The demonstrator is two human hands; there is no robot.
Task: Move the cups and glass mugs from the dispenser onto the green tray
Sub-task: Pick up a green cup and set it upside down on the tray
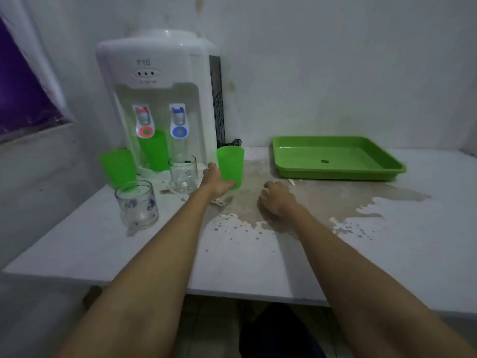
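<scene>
My left hand [215, 180] is wrapped around the lower part of a green plastic cup [231, 162] standing on the table just right of the white water dispenser [157, 73]. My right hand [277, 198] rests loosely curled on the tabletop, holding nothing. A second green cup [154, 151] sits under the red tap, and a third green cup [118, 166] stands left of the dispenser. One glass mug [183, 174] stands in front of the blue tap. A patterned glass mug [138, 205] stands nearer, at the left. The green tray [338, 174] lies at the back right with nothing in it.
The white table [258, 254] has a large worn, stained patch between my hands and the tray. A wall runs close behind the dispenser and tray. A black cable [233, 143] lies behind the dispenser. The table's front edge is near my elbows.
</scene>
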